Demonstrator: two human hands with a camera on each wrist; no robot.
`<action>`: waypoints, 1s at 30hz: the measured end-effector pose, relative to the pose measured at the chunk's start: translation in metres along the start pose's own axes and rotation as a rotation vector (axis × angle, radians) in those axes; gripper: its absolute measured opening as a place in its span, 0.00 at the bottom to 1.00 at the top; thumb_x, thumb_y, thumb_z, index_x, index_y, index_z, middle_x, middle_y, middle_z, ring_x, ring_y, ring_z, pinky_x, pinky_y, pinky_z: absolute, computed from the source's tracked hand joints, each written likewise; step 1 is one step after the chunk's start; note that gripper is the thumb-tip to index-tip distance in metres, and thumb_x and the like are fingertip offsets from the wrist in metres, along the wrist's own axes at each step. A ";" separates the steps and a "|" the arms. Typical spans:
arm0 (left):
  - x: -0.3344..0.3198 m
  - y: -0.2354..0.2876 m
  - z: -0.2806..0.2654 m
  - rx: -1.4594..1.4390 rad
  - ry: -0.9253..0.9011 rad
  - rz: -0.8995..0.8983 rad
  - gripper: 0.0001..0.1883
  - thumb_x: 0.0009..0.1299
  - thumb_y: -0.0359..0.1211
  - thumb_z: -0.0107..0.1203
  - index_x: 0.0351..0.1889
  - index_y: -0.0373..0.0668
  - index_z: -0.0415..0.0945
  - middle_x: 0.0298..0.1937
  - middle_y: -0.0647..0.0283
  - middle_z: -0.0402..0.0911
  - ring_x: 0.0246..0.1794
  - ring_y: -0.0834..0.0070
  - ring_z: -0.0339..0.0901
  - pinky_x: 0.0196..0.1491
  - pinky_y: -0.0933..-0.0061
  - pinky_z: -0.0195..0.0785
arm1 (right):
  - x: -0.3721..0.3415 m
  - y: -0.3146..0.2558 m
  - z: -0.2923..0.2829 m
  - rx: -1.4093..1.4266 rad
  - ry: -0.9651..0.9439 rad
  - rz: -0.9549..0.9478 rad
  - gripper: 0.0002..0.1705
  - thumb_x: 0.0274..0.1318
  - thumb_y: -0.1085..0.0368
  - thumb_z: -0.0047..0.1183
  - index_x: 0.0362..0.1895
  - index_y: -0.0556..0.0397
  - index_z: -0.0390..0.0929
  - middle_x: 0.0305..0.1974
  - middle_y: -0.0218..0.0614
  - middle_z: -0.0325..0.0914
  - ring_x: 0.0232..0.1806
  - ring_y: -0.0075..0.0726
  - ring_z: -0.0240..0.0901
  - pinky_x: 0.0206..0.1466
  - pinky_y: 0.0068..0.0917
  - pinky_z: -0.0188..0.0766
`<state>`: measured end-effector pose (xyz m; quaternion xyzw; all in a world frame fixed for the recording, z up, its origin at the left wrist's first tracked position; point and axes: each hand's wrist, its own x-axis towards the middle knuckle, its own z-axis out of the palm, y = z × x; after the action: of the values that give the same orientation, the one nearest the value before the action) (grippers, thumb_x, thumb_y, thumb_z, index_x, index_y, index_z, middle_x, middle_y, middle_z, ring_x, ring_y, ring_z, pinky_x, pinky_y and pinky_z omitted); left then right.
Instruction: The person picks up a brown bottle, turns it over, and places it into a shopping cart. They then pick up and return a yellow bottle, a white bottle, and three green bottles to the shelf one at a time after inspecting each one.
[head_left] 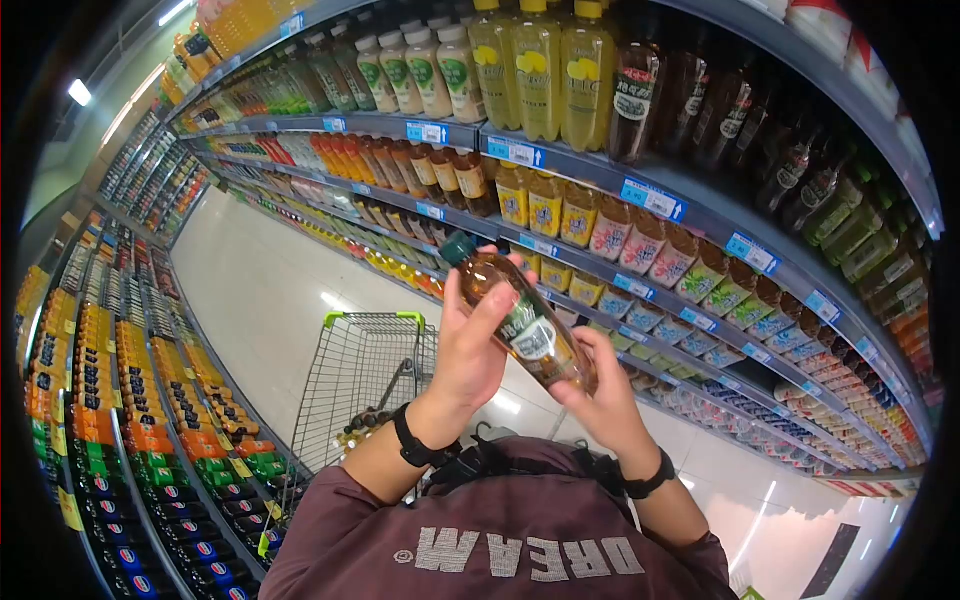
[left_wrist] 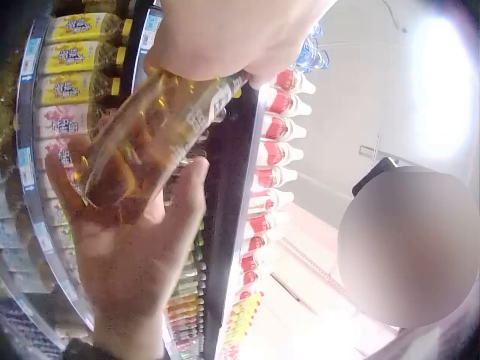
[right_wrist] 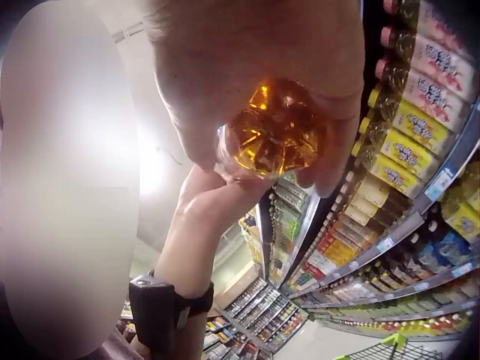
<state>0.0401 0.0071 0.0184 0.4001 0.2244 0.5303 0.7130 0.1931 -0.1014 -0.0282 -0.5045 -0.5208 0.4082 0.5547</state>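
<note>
A clear plastic bottle of amber drink (head_left: pixel 531 336) is held slantwise in front of the chest, its dark green cap pointing up and left. Its dark label with white print faces up. My left hand (head_left: pixel 470 345) grips the bottle's upper part, thumb over the front just below the neck. Down at the base, my right hand (head_left: pixel 608 402) holds the lower end between thumb and fingers. In the right wrist view the amber bottom (right_wrist: pixel 276 139) shows under the right palm. The left wrist view shows the bottle's side (left_wrist: pixel 161 135) between both hands.
Shelves of bottled drinks (head_left: pixel 560 210) with blue price tags (head_left: pixel 655 198) run along the right. A wire shopping cart (head_left: pixel 345 370) with green corners stands at front left, holding some items. More bottles (head_left: pixel 110 430) line the left side. Pale tiled floor (head_left: pixel 240 270) lies between.
</note>
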 end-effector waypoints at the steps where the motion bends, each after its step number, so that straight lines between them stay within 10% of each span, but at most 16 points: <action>1: -0.001 0.001 0.001 -0.005 0.008 -0.010 0.29 0.75 0.44 0.60 0.69 0.46 0.63 0.64 0.60 0.73 0.63 0.63 0.76 0.65 0.50 0.73 | 0.000 -0.010 0.004 -0.173 0.022 -0.041 0.44 0.53 0.61 0.73 0.68 0.57 0.62 0.56 0.43 0.79 0.57 0.41 0.80 0.57 0.34 0.75; 4: -0.004 0.002 0.000 0.017 -0.001 0.025 0.28 0.76 0.48 0.58 0.68 0.46 0.64 0.63 0.60 0.74 0.62 0.63 0.76 0.63 0.52 0.74 | 0.000 -0.003 0.002 -0.301 -0.019 -0.110 0.46 0.53 0.55 0.72 0.70 0.56 0.61 0.55 0.47 0.79 0.50 0.44 0.83 0.51 0.32 0.78; 6: -0.001 0.001 -0.010 -0.170 -0.098 0.018 0.29 0.77 0.47 0.58 0.69 0.45 0.63 0.63 0.61 0.75 0.62 0.64 0.76 0.65 0.53 0.72 | 0.004 -0.006 -0.010 0.746 -0.463 0.413 0.47 0.60 0.44 0.65 0.74 0.54 0.58 0.56 0.55 0.79 0.41 0.46 0.86 0.44 0.31 0.82; 9: -0.001 -0.002 -0.020 -0.385 -0.226 0.045 0.30 0.77 0.51 0.55 0.68 0.43 0.64 0.63 0.61 0.75 0.60 0.63 0.79 0.66 0.53 0.72 | 0.003 0.015 -0.001 1.170 -0.760 0.504 0.50 0.66 0.34 0.52 0.78 0.55 0.54 0.56 0.59 0.78 0.35 0.44 0.85 0.38 0.30 0.83; 13: 0.001 0.004 -0.021 -0.400 -0.165 0.001 0.26 0.77 0.49 0.56 0.64 0.43 0.67 0.59 0.60 0.77 0.55 0.64 0.81 0.62 0.54 0.76 | 0.005 0.015 0.000 0.844 -0.677 0.473 0.50 0.70 0.30 0.42 0.78 0.56 0.53 0.60 0.57 0.75 0.46 0.45 0.86 0.48 0.36 0.84; 15: 0.002 0.006 -0.026 -0.191 -0.037 -0.002 0.23 0.76 0.46 0.58 0.61 0.43 0.68 0.56 0.60 0.79 0.53 0.67 0.81 0.60 0.57 0.77 | 0.008 0.017 0.001 0.730 -0.514 0.534 0.46 0.67 0.39 0.55 0.76 0.56 0.57 0.61 0.52 0.75 0.54 0.45 0.83 0.57 0.36 0.80; 17: -0.003 0.010 -0.014 -0.063 0.011 0.054 0.21 0.78 0.47 0.56 0.60 0.45 0.69 0.57 0.60 0.78 0.53 0.67 0.80 0.57 0.59 0.77 | 0.013 0.016 0.009 0.086 -0.170 -0.018 0.46 0.57 0.54 0.71 0.72 0.58 0.60 0.60 0.46 0.76 0.59 0.40 0.79 0.62 0.35 0.75; 19: -0.001 0.010 -0.005 0.093 0.153 0.104 0.22 0.77 0.45 0.57 0.61 0.43 0.68 0.56 0.59 0.78 0.54 0.67 0.80 0.57 0.58 0.77 | 0.012 0.008 0.009 -0.084 -0.172 -0.060 0.50 0.46 0.63 0.77 0.70 0.58 0.60 0.60 0.43 0.76 0.61 0.37 0.76 0.63 0.35 0.73; 23: 0.002 0.016 -0.018 -0.073 -0.023 -0.042 0.23 0.79 0.49 0.54 0.61 0.42 0.67 0.60 0.56 0.77 0.60 0.62 0.79 0.60 0.55 0.75 | 0.014 0.022 0.007 0.000 -0.162 -0.035 0.51 0.50 0.54 0.75 0.71 0.57 0.59 0.57 0.49 0.78 0.53 0.39 0.81 0.53 0.34 0.79; 25: 0.002 0.014 -0.023 -0.045 -0.036 -0.066 0.26 0.78 0.52 0.53 0.63 0.43 0.67 0.61 0.58 0.78 0.61 0.61 0.78 0.63 0.53 0.73 | 0.010 0.018 -0.006 0.992 -0.633 0.443 0.50 0.57 0.41 0.65 0.72 0.57 0.59 0.55 0.55 0.78 0.37 0.42 0.85 0.36 0.32 0.83; 26: 0.002 0.009 -0.023 -0.205 -0.144 -0.079 0.27 0.78 0.53 0.53 0.63 0.44 0.68 0.60 0.59 0.78 0.61 0.61 0.78 0.64 0.53 0.72 | 0.009 0.031 -0.007 1.060 -0.774 0.462 0.52 0.60 0.32 0.53 0.74 0.59 0.57 0.54 0.60 0.78 0.26 0.44 0.83 0.24 0.31 0.81; 30: -0.002 0.003 -0.018 -0.334 -0.154 -0.128 0.28 0.76 0.56 0.55 0.62 0.45 0.70 0.58 0.62 0.79 0.57 0.63 0.80 0.61 0.53 0.75 | 0.009 0.041 0.003 1.200 -0.909 0.525 0.53 0.63 0.32 0.52 0.75 0.61 0.54 0.56 0.58 0.76 0.32 0.47 0.86 0.30 0.33 0.84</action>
<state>0.0242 0.0116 0.0106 0.3004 0.1031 0.4814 0.8169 0.1946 -0.0857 -0.0673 -0.0101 -0.2513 0.9021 0.3507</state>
